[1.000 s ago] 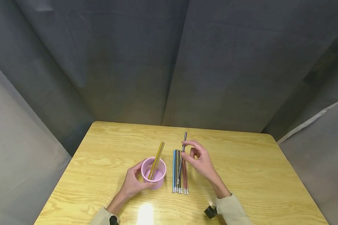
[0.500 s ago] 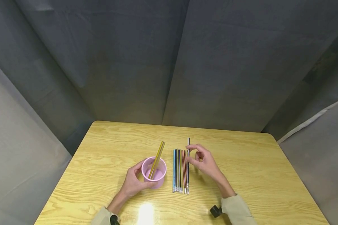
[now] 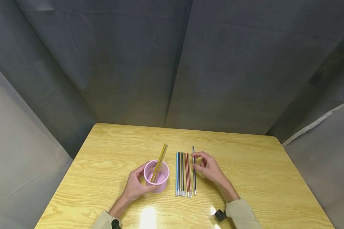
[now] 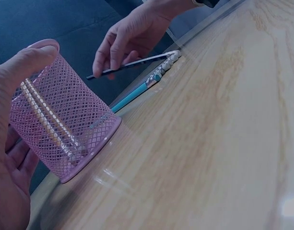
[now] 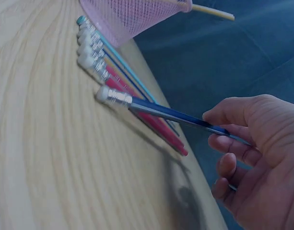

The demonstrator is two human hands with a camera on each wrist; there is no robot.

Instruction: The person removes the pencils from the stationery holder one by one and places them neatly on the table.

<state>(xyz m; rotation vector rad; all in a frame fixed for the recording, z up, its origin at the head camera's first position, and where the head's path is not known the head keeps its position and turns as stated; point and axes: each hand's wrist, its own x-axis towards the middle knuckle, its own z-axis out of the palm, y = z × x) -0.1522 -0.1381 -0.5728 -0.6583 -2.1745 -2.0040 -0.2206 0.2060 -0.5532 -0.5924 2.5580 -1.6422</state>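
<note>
My left hand (image 3: 134, 187) grips a pink mesh pencil cup (image 3: 160, 189), thumb at its rim and fingers round the far side. Two yellowish pencils (image 3: 163, 154) lean inside it, showing through the mesh (image 4: 70, 103) in the left wrist view. Between thumb and fingertips, my right hand (image 3: 211, 169) pinches a dark blue pencil (image 5: 161, 111). Its white eraser end is low at the table, and the other end tilts up. Just left of it lies a row of pencils (image 3: 183, 178) in light blue, dark, yellow and red, their eraser ends facing me.
A light wood-grain table (image 3: 261, 184) carries everything. Dark grey curtains (image 3: 218, 79) hang behind its back edge, and paler cloth (image 3: 20, 152) hangs at the left side. A small black device (image 3: 220, 215) sits at the right wrist by the beige sleeve (image 3: 242, 213).
My right hand has moved right and lower with the dark blue pencil, from over the row to a spot beside its right end. The left hand and cup stay in place.
</note>
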